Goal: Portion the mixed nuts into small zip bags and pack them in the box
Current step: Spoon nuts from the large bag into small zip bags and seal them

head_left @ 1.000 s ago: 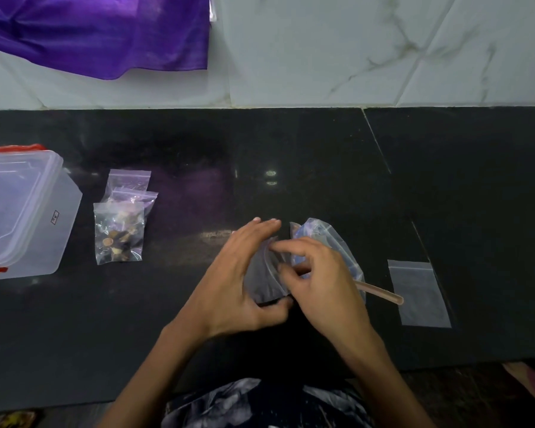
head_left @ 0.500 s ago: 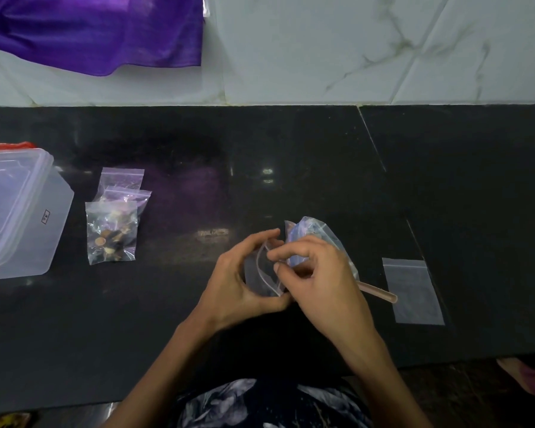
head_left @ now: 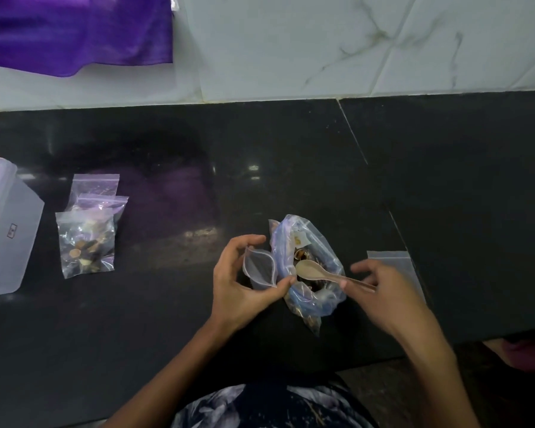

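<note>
Where both clasped bag, spoon (head_left: 318, 271) gripped.

Dark polished stone counter (head_left: 136, 319), seam running diagonally at right, glints with overhead light reflections. White marble-veined tiled wall (head_left: 322, 47) behind. Purple cloth (head_left: 74, 29) hangs at upper left, tinting counter's sheen.

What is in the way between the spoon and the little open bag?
Nothing visible. The spoon lies across the big nut bag, right beside the little bag, whose mouth the left hand holds open.
</note>
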`<action>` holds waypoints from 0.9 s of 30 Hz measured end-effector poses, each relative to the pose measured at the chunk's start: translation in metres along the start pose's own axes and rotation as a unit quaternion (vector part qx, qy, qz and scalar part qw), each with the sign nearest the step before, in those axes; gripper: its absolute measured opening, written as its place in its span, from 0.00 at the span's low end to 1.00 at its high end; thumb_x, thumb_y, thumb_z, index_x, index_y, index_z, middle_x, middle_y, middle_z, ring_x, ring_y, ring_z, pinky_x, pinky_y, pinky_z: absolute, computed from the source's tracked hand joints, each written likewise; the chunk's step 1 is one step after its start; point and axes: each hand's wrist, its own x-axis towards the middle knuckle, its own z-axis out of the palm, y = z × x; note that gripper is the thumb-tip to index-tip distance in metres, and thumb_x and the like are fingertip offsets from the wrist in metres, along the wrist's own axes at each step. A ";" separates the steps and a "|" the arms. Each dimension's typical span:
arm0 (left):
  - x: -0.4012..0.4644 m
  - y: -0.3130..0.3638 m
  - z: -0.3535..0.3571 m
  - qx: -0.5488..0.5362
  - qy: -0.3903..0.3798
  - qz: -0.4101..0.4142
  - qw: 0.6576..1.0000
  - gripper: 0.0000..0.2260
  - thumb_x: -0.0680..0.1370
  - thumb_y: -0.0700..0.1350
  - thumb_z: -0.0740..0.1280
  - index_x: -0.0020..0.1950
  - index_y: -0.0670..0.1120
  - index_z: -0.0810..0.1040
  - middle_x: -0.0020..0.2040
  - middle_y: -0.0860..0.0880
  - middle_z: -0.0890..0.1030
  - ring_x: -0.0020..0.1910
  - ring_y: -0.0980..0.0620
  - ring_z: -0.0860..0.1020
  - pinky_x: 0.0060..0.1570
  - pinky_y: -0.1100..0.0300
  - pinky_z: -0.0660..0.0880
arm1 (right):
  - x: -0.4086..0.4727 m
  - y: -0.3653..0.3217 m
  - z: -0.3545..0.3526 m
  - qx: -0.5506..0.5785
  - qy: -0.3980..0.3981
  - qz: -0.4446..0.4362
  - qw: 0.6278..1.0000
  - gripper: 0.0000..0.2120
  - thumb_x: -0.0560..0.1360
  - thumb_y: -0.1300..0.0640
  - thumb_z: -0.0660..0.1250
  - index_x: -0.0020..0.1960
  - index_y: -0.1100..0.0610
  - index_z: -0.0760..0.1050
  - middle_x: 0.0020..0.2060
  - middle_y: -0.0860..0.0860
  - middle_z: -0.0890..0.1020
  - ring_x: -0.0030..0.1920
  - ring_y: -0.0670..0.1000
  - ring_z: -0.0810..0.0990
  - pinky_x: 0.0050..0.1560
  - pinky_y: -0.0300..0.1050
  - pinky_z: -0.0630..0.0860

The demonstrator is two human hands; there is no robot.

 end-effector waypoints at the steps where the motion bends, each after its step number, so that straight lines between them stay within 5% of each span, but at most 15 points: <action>1: -0.001 -0.004 0.000 0.005 0.001 0.003 1.000 0.26 0.61 0.47 0.78 0.55 0.43 0.73 0.55 0.50 0.77 0.55 0.60 0.77 0.53 0.72 0.72 | -0.002 0.001 0.003 0.032 0.034 -0.028 0.999 0.06 0.76 0.52 0.67 0.53 0.48 0.74 0.43 0.43 0.79 0.46 0.41 0.78 0.35 0.33 0.67; 3: -0.001 -0.010 0.001 0.013 -0.004 0.002 1.000 0.25 0.61 0.48 0.79 0.54 0.45 0.73 0.55 0.45 0.76 0.58 0.56 0.76 0.56 0.69 0.71 | -0.006 0.000 0.008 0.078 0.108 -0.082 0.988 0.01 0.75 0.53 0.67 0.46 0.47 0.77 0.38 0.40 0.79 0.40 0.37 0.78 0.31 0.29 0.68; 7: 0.000 -0.018 0.004 0.002 -0.033 -0.028 0.999 0.24 0.60 0.50 0.79 0.52 0.47 0.74 0.60 0.45 0.73 0.64 0.51 0.73 0.57 0.69 0.70 | -0.002 -0.004 0.017 0.070 0.221 -0.203 0.951 0.07 0.76 0.56 0.67 0.53 0.52 0.80 0.40 0.41 0.79 0.41 0.37 0.78 0.39 0.29 0.74; 13: 0.004 -0.024 0.004 -0.012 -0.071 -0.046 0.996 0.24 0.60 0.50 0.78 0.52 0.46 0.75 0.63 0.45 0.72 0.65 0.54 0.72 0.55 0.72 0.71 | 0.028 0.003 0.034 -0.032 0.165 -0.339 0.926 0.13 0.76 0.63 0.66 0.60 0.58 0.78 0.44 0.44 0.77 0.41 0.41 0.77 0.39 0.34 0.74; 21: 0.003 -0.032 0.002 -0.021 -0.080 -0.064 0.995 0.25 0.61 0.49 0.79 0.53 0.42 0.75 0.63 0.46 0.73 0.65 0.50 0.73 0.58 0.65 0.73 | 0.026 0.011 0.000 -0.028 0.042 -0.352 0.934 0.10 0.75 0.63 0.67 0.53 0.52 0.81 0.40 0.40 0.77 0.44 0.38 0.77 0.42 0.28 0.70; 27: -0.001 -0.036 0.003 -0.016 -0.068 -0.071 0.995 0.25 0.62 0.49 0.79 0.53 0.42 0.75 0.62 0.46 0.74 0.64 0.45 0.74 0.61 0.49 0.74 | 0.023 0.011 -0.008 -0.089 0.139 -0.308 0.937 0.07 0.77 0.57 0.64 0.51 0.53 0.80 0.39 0.44 0.78 0.39 0.40 0.76 0.42 0.27 0.70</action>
